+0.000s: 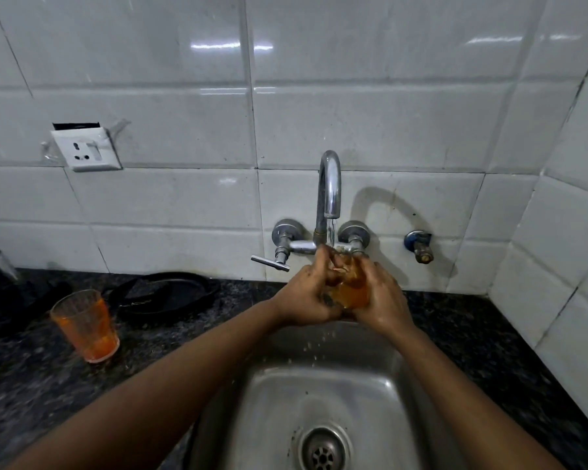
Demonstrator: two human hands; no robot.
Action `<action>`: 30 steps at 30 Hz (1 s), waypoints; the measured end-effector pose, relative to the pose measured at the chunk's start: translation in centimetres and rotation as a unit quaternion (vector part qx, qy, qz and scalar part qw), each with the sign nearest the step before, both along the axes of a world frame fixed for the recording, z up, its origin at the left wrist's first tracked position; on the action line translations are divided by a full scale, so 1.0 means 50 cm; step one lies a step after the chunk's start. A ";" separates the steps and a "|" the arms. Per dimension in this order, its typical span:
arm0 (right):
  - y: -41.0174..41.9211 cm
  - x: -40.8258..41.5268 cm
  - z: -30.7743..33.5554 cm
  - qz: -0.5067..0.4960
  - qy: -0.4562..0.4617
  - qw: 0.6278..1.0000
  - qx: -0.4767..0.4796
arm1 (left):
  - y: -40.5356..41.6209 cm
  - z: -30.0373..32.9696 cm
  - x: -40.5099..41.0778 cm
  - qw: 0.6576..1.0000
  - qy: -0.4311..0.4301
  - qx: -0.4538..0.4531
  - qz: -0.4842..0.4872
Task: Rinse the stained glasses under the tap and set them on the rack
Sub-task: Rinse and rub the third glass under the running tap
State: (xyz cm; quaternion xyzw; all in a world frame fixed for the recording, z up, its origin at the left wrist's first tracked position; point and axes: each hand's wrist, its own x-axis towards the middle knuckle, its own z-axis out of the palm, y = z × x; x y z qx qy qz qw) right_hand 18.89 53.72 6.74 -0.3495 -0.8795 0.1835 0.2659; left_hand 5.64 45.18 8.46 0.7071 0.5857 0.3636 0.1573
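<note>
Both hands meet under the running stream: left hand (308,295) curls round the near side of a clear orange-stained drinking glass (352,290), fingertips working at or inside its mouth; right hand (382,298) wraps the far side, fingers bent close round the wall. Glass sits tilted, mouth up toward the curved chrome tap spout (330,184), directly in the water, above the back edge of the stainless steel sink (286,401). Droplets fall into the basin below. Orange tint is visible in the lower part of the glass, so rinsing looks unfinished. To do this step well, judgement: turn the glass slowly so the stream reaches all round the inside, rub the base where colour gathers, then tip it out over the drain. Wet glass is likely slippery; keep one hand firmly wrapped while the other scrubs. A second orange-stained ribbed glass (85,325) stands upright on the dark speckled stone tabletop (489,351), well left of the sink, awaiting its turn. No rack is in view.
</note>
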 end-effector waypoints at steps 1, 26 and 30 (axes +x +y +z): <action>-0.001 0.003 0.000 0.003 0.001 1.000 -0.002 | 0.005 0.001 -0.004 1.000 0.004 -0.017 -0.001; -0.112 -0.042 0.015 -0.032 -0.337 0.911 0.234 | 0.064 -0.048 0.048 0.747 -0.557 -0.075 0.355; -0.038 0.001 0.003 0.133 -0.113 0.955 -0.240 | 0.066 -0.035 0.027 0.786 -0.502 -0.018 0.360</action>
